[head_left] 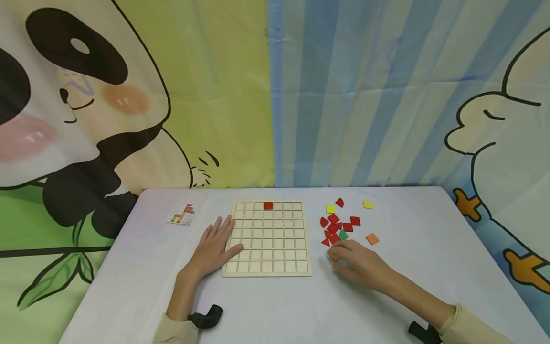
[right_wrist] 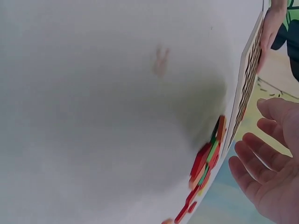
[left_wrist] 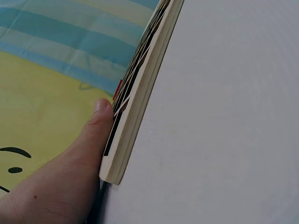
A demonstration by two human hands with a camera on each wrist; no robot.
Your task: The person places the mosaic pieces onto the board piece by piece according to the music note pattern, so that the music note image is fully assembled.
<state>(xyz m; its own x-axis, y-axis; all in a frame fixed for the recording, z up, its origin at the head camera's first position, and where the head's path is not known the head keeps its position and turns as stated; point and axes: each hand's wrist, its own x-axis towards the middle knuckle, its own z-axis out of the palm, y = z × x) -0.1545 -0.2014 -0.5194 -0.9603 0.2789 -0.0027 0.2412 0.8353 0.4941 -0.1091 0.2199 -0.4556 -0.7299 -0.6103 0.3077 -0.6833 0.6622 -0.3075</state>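
Observation:
A pale wooden grid board (head_left: 266,276) lies on the table, with one red square tile (head_left: 268,206) set in its top row. My left hand (head_left: 216,248) rests on the board's left edge, fingers straight and thumb spread across the lower squares. In the left wrist view the thumb (left_wrist: 88,140) lies along the board's edge. My right hand (head_left: 361,265) is over the near end of the loose tiles, fingertips right at an orange tile (head_left: 333,256). From the right wrist, that hand's fingers (right_wrist: 254,161) look loosely bent and spread, with nothing between them.
Several red tiles (head_left: 333,228), some square and some curved, are heaped right of the board with a green tile (head_left: 343,235). Yellow tiles (head_left: 368,204) and another orange tile (head_left: 372,239) lie around them. A card with a coloured grid pattern (head_left: 182,214) lies left of the board.

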